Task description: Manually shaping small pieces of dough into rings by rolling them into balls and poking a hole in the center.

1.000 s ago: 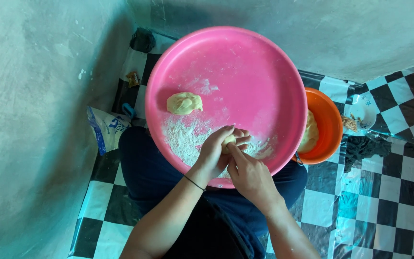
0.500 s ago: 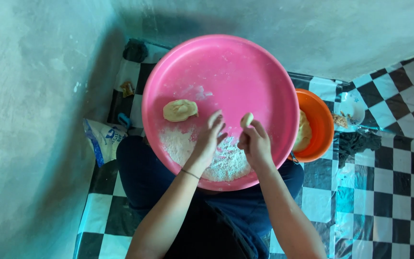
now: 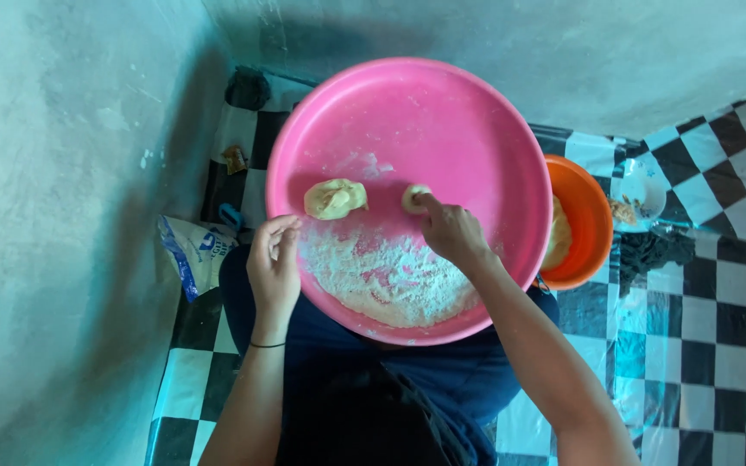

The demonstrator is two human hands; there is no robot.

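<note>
Fingertips [image 3: 427, 204] on dough ball [image 3: 414, 197]

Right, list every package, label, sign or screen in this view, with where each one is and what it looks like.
Plastic bag: on the checkered floor by the left wall, beside the pink tray, near the left hand; crumpled, white with blue print.
Small wrapper: on the floor further up the left wall; crumpled, brownish orange, too small to tell more.
No signs or screens in view.
</note>
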